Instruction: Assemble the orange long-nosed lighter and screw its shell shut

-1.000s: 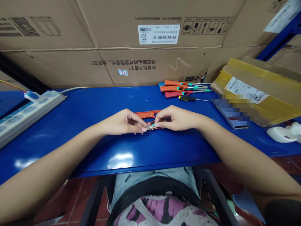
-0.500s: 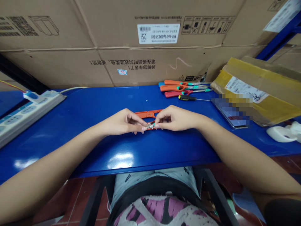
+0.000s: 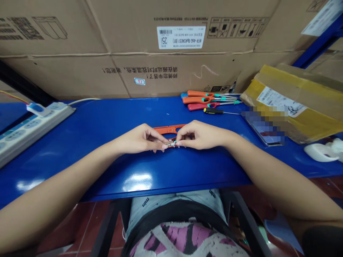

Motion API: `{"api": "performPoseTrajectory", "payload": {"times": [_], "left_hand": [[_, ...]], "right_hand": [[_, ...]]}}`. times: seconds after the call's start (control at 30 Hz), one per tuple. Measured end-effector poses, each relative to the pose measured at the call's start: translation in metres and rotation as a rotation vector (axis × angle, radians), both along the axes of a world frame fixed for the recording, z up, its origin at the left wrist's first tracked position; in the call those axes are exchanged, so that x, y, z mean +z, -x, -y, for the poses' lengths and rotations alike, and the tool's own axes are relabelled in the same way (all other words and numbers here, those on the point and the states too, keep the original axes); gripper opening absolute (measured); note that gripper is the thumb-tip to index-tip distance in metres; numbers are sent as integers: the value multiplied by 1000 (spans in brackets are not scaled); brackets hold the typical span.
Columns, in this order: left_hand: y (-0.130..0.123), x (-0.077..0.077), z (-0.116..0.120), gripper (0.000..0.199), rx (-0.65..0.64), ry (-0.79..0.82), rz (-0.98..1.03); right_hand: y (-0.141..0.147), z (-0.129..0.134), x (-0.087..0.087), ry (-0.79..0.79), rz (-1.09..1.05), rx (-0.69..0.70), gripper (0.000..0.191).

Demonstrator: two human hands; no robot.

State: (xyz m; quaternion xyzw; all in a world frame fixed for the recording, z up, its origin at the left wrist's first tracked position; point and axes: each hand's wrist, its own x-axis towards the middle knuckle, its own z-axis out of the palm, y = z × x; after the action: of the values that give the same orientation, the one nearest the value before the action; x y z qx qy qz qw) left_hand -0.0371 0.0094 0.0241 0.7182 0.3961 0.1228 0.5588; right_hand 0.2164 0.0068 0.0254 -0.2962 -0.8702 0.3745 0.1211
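- Orange plastic casing half [image 3: 167, 130] lies on the blue bench [image 3: 182, 167] just beyond the fingers; its long axis runs left to right, the plain grip end to the left and the trigger opening toward the right. Its right end is covered by the right hand.
- More orange plastic [image 3: 175, 146] shows around the fingertips, mostly covered, so its full outline cannot be told.
- Small metal part [image 3: 172, 143], silvery, sits between the two hands at the middle of the bench; its long axis also runs roughly left to right. Finer detail is too small to tell.
- Left hand [image 3: 139, 139]: thumb and forefinger closed in a pinch on the left end of the metal part, the other fingers curled underneath.
- Right hand [image 3: 197, 135]: thumb and forefinger drawn together in a pinch at the right end of the same part, beside a tiny green bit; the remaining fingers are bent inward.
- Stick lighters [image 3: 199, 100], orange and red with a blue one behind, lie beyond the right hand, handles left, metal barrels pointing right.
- Screwdriver [image 3: 213, 111] with a black and yellow handle lies just nearer than them, shaft pointing right toward a phone [image 3: 264, 130].
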Motion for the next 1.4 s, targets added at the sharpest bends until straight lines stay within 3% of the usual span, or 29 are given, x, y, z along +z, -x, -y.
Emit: {"api": "performPoseTrajectory", "payload": {"times": [1.4], "left_hand": [[-1,-4,0,27,27,1,10]], "right_hand": [[0,-6,-9,76,-47,-30,14]]}}
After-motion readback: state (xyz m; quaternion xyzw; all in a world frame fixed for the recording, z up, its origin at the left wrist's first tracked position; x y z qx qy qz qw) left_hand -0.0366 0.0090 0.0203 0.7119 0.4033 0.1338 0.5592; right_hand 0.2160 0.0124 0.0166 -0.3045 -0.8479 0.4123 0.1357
